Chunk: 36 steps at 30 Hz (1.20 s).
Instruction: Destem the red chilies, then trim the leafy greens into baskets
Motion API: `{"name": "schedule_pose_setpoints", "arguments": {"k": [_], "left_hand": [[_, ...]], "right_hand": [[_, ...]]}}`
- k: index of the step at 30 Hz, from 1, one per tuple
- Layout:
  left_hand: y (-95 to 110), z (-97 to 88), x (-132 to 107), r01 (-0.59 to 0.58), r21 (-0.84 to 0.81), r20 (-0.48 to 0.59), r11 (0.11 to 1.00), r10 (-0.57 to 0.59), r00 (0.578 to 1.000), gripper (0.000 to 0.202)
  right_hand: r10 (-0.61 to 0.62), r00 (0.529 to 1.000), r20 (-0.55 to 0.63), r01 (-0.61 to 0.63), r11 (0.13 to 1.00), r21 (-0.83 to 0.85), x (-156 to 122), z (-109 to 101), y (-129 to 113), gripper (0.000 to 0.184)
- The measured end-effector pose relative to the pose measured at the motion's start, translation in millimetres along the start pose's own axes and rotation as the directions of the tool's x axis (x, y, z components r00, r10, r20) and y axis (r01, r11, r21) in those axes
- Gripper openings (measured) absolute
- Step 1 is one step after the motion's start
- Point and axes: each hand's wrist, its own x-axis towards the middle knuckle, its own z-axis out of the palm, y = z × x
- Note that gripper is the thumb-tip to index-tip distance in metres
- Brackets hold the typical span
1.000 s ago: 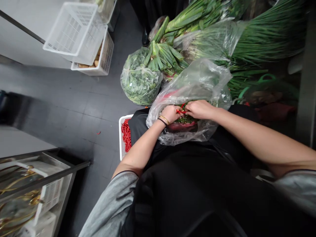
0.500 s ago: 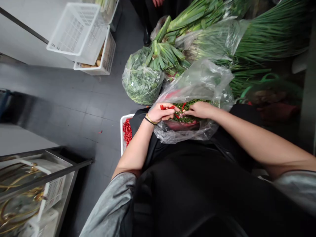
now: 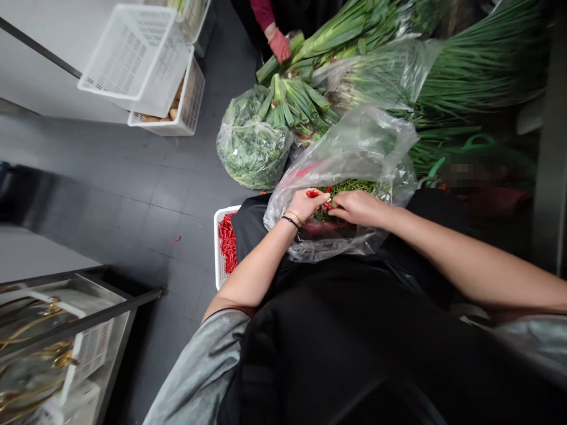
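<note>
My left hand [image 3: 305, 205] is closed around some red chili peppers [image 3: 312, 193], with red showing between thumb and fingers. Close beside it, my right hand [image 3: 361, 206] is pinched at a red chili [image 3: 328, 206], its fingertips almost meeting the left ones. Both hands are over the mouth of a clear plastic bag [image 3: 310, 251] on my lap. Inside the bag lies a mass of thin green stems [image 3: 354, 186]; red shows through the plastic. To the left of my leg, a white basket [image 3: 217, 251] contains many cut or small red chilies [image 3: 228, 245].
Bagged leafy greens [image 3: 252, 144], leeks [image 3: 345, 38] and long green stalks [image 3: 487, 65] lie ahead. A co-worker's gloved hand [image 3: 280, 45] touches the leeks. Stacked white crates [image 3: 133, 56] stand far left, a metal rack [image 3: 119, 313] nearer. A green-handled basket [image 3: 481, 140] is at right.
My left hand has moved right, toward my right hand, with the chilies still in it. The co-worker's gloved hand has come down onto the leeks. The view has shifted slightly.
</note>
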Motion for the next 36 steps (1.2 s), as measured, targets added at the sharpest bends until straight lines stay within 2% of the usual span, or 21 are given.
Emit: {"name": "schedule_pose_setpoints", "arguments": {"k": [2, 4, 6, 7, 8, 10, 12, 13, 15, 17, 19, 22, 24, 27, 29, 31, 33, 36], "left_hand": [[-2.0, 5.0, 0.8, -0.030, -0.037, -0.044, 0.999, 0.029, 0.999, 0.034], [-2.9, 6.4, -2.8, -0.054, -0.032, -0.088, 0.998, 0.051, 0.995, 0.032], [-2.2, 6.7, -9.8, -0.124, 0.049, -0.119, 0.991, 0.129, 0.984, 0.026], [-1.1, 7.0, -13.7, -0.186, 0.121, -0.111, 0.975, 0.199, 0.974, 0.022], [0.5, 7.3, -17.3, -0.256, 0.198, -0.084, 0.946, 0.277, 0.957, 0.018], [4.7, 7.5, -21.3, -0.375, 0.308, -0.015, 0.874, 0.399, 0.917, 0.014], [9.1, 5.4, -19.7, -0.386, 0.297, -0.019, 0.873, 0.409, 0.912, 0.016], [11.0, 3.1, -17.1, -0.342, 0.240, -0.050, 0.909, 0.363, 0.930, 0.021], [13.6, -4.0, -10.9, -0.189, 0.046, -0.073, 0.981, 0.192, 0.979, 0.031], [14.5, -12.7, -6.6, -0.026, -0.150, -0.003, 0.988, 0.026, 1.000, 0.037], [13.6, -20.3, -5.5, 0.071, -0.253, 0.100, 0.965, -0.047, 0.994, 0.039], [8.5, -23.9, -4.0, 0.085, -0.222, 0.181, 0.971, -0.045, 0.983, 0.037], [3.5, -19.1, 1.4, 0.016, -0.089, 0.123, 0.996, -0.005, 0.992, 0.031], [-2.4, -5.8, 14.2, -0.169, 0.223, 0.012, 0.960, 0.171, 0.985, 0.016], [-3.3, 0.8, 20.5, -0.284, 0.399, 0.064, 0.872, 0.283, 0.957, 0.009], [-2.0, 1.0, 21.7, -0.350, 0.477, 0.139, 0.806, 0.323, 0.936, 0.010], [0.3, -4.8, 18.3, -0.366, 0.477, 0.192, 0.799, 0.312, 0.930, 0.014], [3.0, -16.7, 9.0, -0.374, 0.403, 0.325, 0.835, 0.251, 0.912, 0.021]], "right_hand": [[0.043, 0.997, -0.067, -0.031, 0.984, 0.177, -2.4, 7.3, -5.6, 0.025], [0.168, 0.984, -0.053, -0.132, 0.900, 0.416, -3.1, 17.0, -8.7, 0.027], [0.247, 0.966, 0.074, -0.243, 0.773, 0.586, -4.1, 25.6, -9.4, 0.030], [0.258, 0.952, 0.161, -0.302, 0.733, 0.610, -4.9, 28.6, -9.1, 0.030], [0.258, 0.935, 0.244, -0.354, 0.728, 0.587, -5.6, 30.3, -8.4, 0.030], [0.258, 0.909, 0.327, -0.382, 0.830, 0.406, -5.3, 29.6, -5.6, 0.026], [0.255, 0.929, 0.268, -0.293, 0.949, 0.113, 0.4, 24.0, -0.9, 0.026], [0.231, 0.951, 0.205, -0.231, 0.973, -0.026, 6.0, 20.1, 2.0, 0.029], [0.183, 0.978, 0.098, -0.159, 0.963, -0.216, 22.3, 12.3, 8.5, 0.036], [0.186, 0.979, 0.085, -0.153, 0.941, -0.302, 41.2, 6.1, 15.3, 0.037], [0.199, 0.971, 0.131, -0.143, 0.927, -0.347, 55.9, 1.3, 21.5, 0.036], [0.157, 0.976, 0.154, -0.095, 0.933, -0.347, 59.2, -8.0, 26.0, 0.031], [0.130, 0.985, 0.112, -0.086, 0.938, -0.335, 49.7, -17.5, 23.6, 0.029], [0.096, 0.994, 0.051, -0.075, 0.947, -0.312, 30.5, -30.7, 13.7, 0.028], [0.066, 0.997, 0.033, -0.054, 0.957, -0.284, 21.4, -34.2, 8.0, 0.029], [0.058, 0.998, 0.021, -0.051, 0.969, -0.243, 16.1, -33.7, 6.9, 0.029], [0.035, 0.999, 0.028, -0.031, 0.990, -0.140, 12.3, -31.9, 9.7, 0.028], [-0.068, 0.995, 0.067, 0.052, 0.976, 0.210, 5.2, -29.1, 13.3, 0.030]]}}
